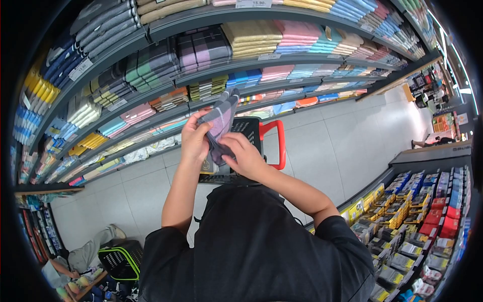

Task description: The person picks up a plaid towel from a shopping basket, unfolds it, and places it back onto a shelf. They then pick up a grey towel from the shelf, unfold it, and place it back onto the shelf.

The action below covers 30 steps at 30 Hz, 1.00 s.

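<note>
A folded grey and purple checked towel [221,121] is held up in front of my chest. My left hand [195,136] grips its left side, thumb on the near face. Lower down, my right hand [245,155] has its fingers closed on the towel's bottom edge. Just behind and below the towel is a black shopping basket [247,126] with a red handle [282,146] sticking out to the right. Part of the basket is hidden by the towel and my hands.
Shelves [166,25] of folded towels run across the front, with a similar purple checked stack [204,50]. A rack of small packaged goods [402,221] stands at right. At lower left, another person [95,246] is near a black basket with a green rim [121,259].
</note>
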Each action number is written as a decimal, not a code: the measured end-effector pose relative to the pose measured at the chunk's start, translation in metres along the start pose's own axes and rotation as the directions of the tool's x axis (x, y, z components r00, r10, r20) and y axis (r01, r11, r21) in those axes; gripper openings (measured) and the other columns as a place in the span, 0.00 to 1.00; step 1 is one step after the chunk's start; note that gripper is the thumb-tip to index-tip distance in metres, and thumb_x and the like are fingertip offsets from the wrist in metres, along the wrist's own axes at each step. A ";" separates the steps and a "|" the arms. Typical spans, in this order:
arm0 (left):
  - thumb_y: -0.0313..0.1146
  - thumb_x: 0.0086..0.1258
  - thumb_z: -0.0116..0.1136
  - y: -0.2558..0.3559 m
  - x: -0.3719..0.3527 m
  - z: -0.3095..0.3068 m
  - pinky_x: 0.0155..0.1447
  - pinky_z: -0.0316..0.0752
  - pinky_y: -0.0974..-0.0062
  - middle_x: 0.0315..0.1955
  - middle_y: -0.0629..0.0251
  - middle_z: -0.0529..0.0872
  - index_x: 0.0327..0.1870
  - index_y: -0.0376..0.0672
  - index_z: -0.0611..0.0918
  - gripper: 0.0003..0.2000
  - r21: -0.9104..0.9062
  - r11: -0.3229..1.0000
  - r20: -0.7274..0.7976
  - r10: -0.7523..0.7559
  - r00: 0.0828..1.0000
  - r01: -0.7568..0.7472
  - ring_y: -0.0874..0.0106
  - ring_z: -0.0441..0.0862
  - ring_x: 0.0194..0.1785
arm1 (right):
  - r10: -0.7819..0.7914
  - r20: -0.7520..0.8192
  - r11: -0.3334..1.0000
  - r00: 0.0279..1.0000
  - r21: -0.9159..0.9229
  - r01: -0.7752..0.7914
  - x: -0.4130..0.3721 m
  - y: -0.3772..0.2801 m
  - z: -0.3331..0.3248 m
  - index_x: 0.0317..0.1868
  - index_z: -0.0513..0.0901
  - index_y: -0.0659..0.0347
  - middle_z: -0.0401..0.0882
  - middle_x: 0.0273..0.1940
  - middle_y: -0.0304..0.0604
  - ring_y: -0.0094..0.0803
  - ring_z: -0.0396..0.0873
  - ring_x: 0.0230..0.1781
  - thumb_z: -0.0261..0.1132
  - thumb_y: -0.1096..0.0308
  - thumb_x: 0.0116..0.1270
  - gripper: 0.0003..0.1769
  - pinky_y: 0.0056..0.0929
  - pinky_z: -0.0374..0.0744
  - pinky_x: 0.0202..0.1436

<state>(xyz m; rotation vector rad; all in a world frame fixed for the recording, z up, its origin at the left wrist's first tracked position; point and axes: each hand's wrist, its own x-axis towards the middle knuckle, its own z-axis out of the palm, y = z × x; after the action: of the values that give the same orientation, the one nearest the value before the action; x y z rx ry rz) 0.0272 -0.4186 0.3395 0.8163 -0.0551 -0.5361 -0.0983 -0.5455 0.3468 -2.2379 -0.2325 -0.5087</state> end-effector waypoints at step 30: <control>0.16 0.51 0.55 0.085 -0.021 -0.007 0.57 0.73 0.70 0.47 0.61 0.78 0.47 0.41 0.82 0.20 0.791 0.260 0.604 -0.189 0.774 -0.554 0.63 0.77 0.54 | 0.054 0.220 0.998 0.974 -0.035 -0.048 0.037 0.039 -0.093 0.38 0.81 0.62 0.80 0.38 0.42 0.39 0.80 0.39 0.77 0.68 0.51 0.15 0.33 0.78 0.41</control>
<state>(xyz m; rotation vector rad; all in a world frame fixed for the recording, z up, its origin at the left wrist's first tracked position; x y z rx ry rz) 0.0475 -0.3561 0.3979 1.8120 -1.2371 -0.4585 -0.0787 -0.6416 0.3911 -2.3232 -0.2826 -0.2359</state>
